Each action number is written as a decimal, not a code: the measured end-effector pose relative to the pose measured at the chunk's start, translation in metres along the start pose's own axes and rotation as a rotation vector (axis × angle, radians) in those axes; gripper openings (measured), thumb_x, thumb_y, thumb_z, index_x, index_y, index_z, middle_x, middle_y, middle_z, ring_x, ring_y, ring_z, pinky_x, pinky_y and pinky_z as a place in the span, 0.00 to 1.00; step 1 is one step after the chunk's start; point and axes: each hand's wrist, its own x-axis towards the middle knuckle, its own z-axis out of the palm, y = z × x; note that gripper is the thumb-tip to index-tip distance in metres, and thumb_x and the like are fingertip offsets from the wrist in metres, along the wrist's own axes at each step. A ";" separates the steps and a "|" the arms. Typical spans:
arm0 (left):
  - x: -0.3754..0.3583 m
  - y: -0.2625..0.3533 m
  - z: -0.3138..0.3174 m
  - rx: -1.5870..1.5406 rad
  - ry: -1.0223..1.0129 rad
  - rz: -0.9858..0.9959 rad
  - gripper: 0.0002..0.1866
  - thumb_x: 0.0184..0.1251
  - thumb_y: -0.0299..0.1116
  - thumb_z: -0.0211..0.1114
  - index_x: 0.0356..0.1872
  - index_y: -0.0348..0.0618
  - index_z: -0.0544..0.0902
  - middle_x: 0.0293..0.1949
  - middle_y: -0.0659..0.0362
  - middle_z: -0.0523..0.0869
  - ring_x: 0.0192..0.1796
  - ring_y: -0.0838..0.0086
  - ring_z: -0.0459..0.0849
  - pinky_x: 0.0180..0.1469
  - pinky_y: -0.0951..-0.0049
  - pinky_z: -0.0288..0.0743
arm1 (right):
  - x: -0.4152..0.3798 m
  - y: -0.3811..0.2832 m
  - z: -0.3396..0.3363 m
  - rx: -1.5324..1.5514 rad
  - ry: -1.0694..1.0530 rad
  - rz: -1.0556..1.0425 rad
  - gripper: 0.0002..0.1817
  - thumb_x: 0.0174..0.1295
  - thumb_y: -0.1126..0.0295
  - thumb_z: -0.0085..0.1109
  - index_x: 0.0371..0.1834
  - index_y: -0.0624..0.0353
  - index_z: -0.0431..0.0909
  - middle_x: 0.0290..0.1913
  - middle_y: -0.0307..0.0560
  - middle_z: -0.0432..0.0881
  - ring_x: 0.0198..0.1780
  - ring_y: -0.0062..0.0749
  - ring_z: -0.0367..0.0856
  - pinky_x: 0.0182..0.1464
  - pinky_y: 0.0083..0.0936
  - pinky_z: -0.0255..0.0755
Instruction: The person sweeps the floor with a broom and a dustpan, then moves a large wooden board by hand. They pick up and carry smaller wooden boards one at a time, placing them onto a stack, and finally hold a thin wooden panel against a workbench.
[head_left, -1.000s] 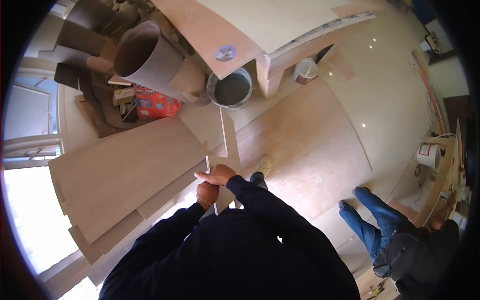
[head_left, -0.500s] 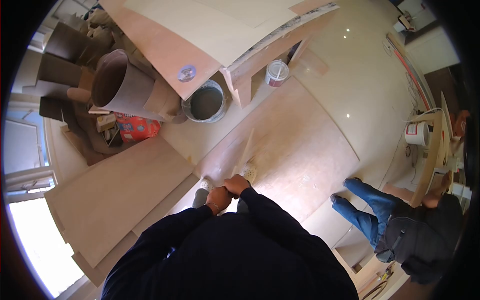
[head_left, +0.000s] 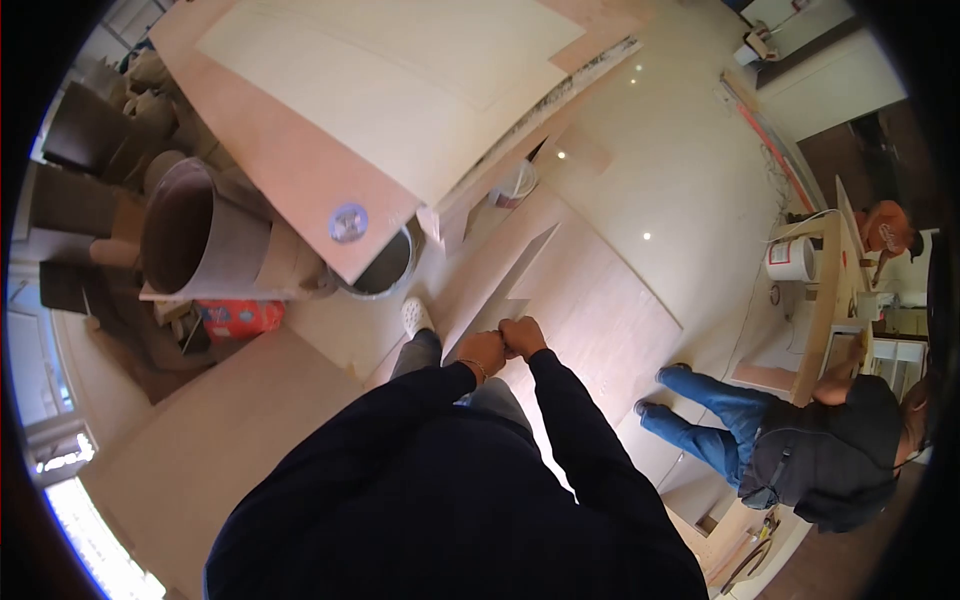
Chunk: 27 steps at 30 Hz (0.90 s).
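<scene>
My left hand point(head_left: 481, 354) and my right hand point(head_left: 523, 338) are side by side in front of my body, fingers wrapped round the near end of a long, thin wooden board point(head_left: 507, 282). The board points away from me, seen nearly edge-on. Beneath it a large wooden sheet point(head_left: 610, 300) lies on the floor. My hands hide the gripped end. One white shoe point(head_left: 417, 316) shows left of the hands.
Ahead is a large table point(head_left: 400, 90) with pale sheets. Under its edge stand a bucket of grey material point(head_left: 385, 270) and a white pail point(head_left: 514, 185). Another sheet point(head_left: 230, 420) lies left, near a large tube point(head_left: 200, 230). A person point(head_left: 810, 440) is at a bench on the right.
My view and body have shifted forward; the table looks nearer. The board in my hands has turned and shows more of its side. My left foot has stepped forward.
</scene>
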 end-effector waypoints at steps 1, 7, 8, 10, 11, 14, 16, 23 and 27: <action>0.014 -0.004 -0.003 -0.052 0.028 0.043 0.10 0.53 0.36 0.59 0.31 0.39 0.80 0.30 0.48 0.83 0.35 0.56 0.83 0.38 0.60 0.76 | 0.016 0.001 -0.010 -0.015 0.010 0.005 0.18 0.52 0.66 0.47 0.24 0.75 0.76 0.23 0.62 0.79 0.22 0.44 0.81 0.24 0.32 0.78; 0.105 -0.008 -0.022 -0.097 0.097 0.082 0.10 0.54 0.35 0.58 0.30 0.38 0.79 0.30 0.47 0.83 0.34 0.55 0.83 0.38 0.60 0.76 | 0.091 0.002 -0.054 0.037 0.045 -0.056 0.18 0.52 0.66 0.49 0.25 0.77 0.76 0.22 0.61 0.78 0.22 0.40 0.81 0.25 0.29 0.79; 0.120 -0.006 -0.027 -0.093 0.107 0.083 0.10 0.55 0.35 0.57 0.30 0.38 0.79 0.30 0.47 0.83 0.34 0.55 0.83 0.37 0.60 0.76 | 0.106 0.009 -0.057 0.054 0.065 -0.062 0.17 0.52 0.66 0.49 0.24 0.76 0.75 0.22 0.60 0.78 0.22 0.40 0.81 0.24 0.30 0.79; 0.150 -0.004 -0.036 -0.077 0.098 0.089 0.10 0.55 0.35 0.57 0.30 0.39 0.79 0.30 0.48 0.83 0.34 0.56 0.83 0.37 0.60 0.76 | 0.140 0.017 -0.071 0.086 0.104 -0.085 0.16 0.52 0.66 0.49 0.24 0.74 0.75 0.22 0.59 0.77 0.22 0.40 0.80 0.23 0.31 0.78; 0.165 -0.003 -0.039 -0.049 0.104 0.078 0.10 0.55 0.36 0.58 0.30 0.40 0.79 0.30 0.49 0.83 0.34 0.56 0.83 0.37 0.60 0.76 | 0.155 0.020 -0.079 -0.085 0.058 -0.203 0.16 0.52 0.66 0.49 0.25 0.73 0.75 0.22 0.58 0.77 0.22 0.39 0.80 0.21 0.32 0.77; 0.202 -0.002 -0.037 -0.005 0.097 0.030 0.11 0.54 0.39 0.59 0.30 0.42 0.80 0.31 0.50 0.83 0.35 0.57 0.83 0.36 0.60 0.76 | 0.184 0.017 -0.093 -0.030 0.058 -0.153 0.15 0.52 0.67 0.48 0.25 0.73 0.75 0.21 0.58 0.77 0.22 0.41 0.80 0.24 0.32 0.77; 0.224 0.000 -0.038 0.030 0.115 -0.017 0.12 0.54 0.41 0.60 0.31 0.43 0.80 0.32 0.52 0.84 0.35 0.58 0.83 0.36 0.60 0.76 | 0.185 -0.012 -0.118 -0.598 0.067 -0.380 0.13 0.52 0.68 0.49 0.25 0.69 0.76 0.22 0.60 0.78 0.24 0.46 0.81 0.28 0.34 0.77; 0.276 -0.007 -0.042 0.059 0.022 -0.149 0.12 0.55 0.41 0.59 0.33 0.44 0.79 0.32 0.52 0.83 0.37 0.57 0.83 0.38 0.59 0.76 | 0.251 0.007 -0.113 -0.442 -0.040 -0.195 0.19 0.53 0.57 0.49 0.28 0.64 0.79 0.31 0.68 0.79 0.40 0.58 0.79 0.46 0.44 0.71; 0.289 -0.019 -0.049 0.034 -0.025 -0.245 0.13 0.58 0.41 0.55 0.36 0.44 0.79 0.37 0.50 0.83 0.39 0.55 0.82 0.41 0.58 0.76 | 0.263 -0.027 -0.122 0.071 -0.014 0.252 0.27 0.53 0.53 0.47 0.30 0.74 0.77 0.35 0.74 0.76 0.44 0.60 0.76 0.50 0.42 0.67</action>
